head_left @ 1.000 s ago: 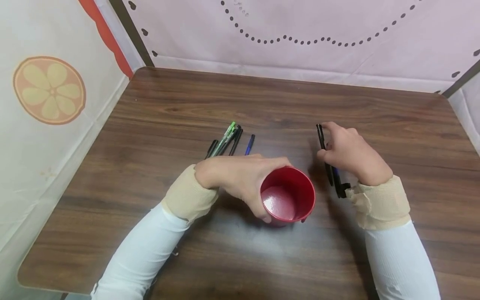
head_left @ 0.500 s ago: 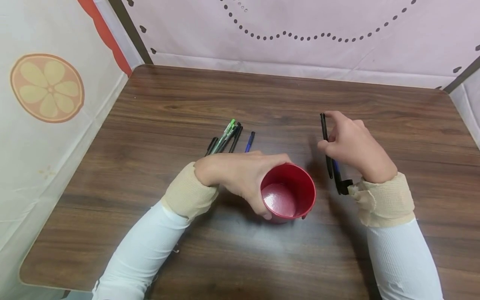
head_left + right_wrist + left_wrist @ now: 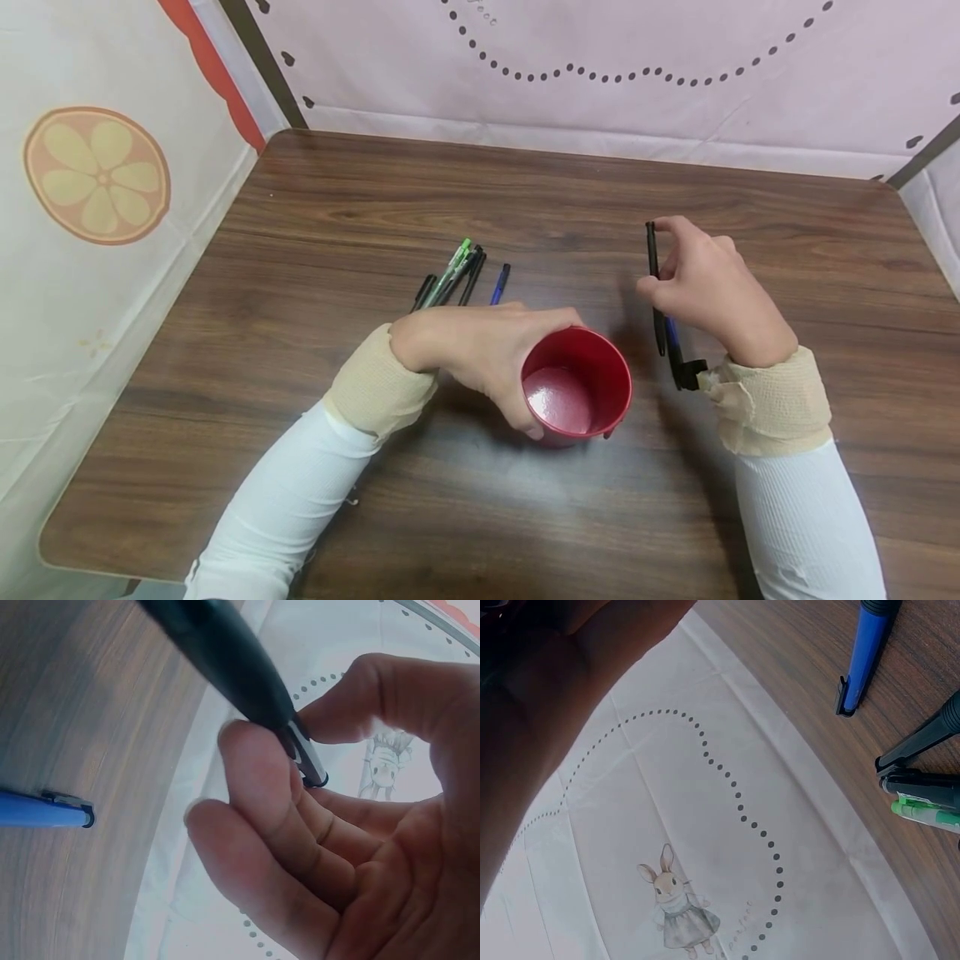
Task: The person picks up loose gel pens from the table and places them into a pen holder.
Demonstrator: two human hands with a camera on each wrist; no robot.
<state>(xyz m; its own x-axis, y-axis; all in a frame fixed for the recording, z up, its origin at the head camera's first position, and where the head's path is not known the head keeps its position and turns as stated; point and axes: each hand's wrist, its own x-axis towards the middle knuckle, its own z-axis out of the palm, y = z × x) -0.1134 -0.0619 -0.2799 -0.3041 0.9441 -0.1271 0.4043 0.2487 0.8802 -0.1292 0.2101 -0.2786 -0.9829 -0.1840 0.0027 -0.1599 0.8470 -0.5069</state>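
Plainly, we saw a red cup (image 3: 576,385), round and open-mouthed, its inside glossy with a bright glare on the bottom and a small nub on the outside at five o'clock. With it went a black pen (image 3: 652,250), slim in the head view; the right wrist view showed us a dark, thick barrel narrowing to a paler section with a black tip.

Our left hand (image 3: 487,346) was spread wide in a curve around the cup, thumb on the near side of the wall and fingers on the far side. Our right hand (image 3: 708,292) had a narrow grip, pinching the black pen between thumb and fingers.

From the cup's centre, the left hand touched it at about ten o'clock, while the held pen lay well apart from it, between one and two o'clock, with its far end pointing close to twelve. We could not tell whether the pen's near end met the wooden table (image 3: 562,200).

Also on the table, just beyond the left hand, a green pen (image 3: 452,268) lay among black pens (image 3: 472,277) toward ten o'clock from the cup, and a blue pen (image 3: 500,285) lay near them, toward eleven.
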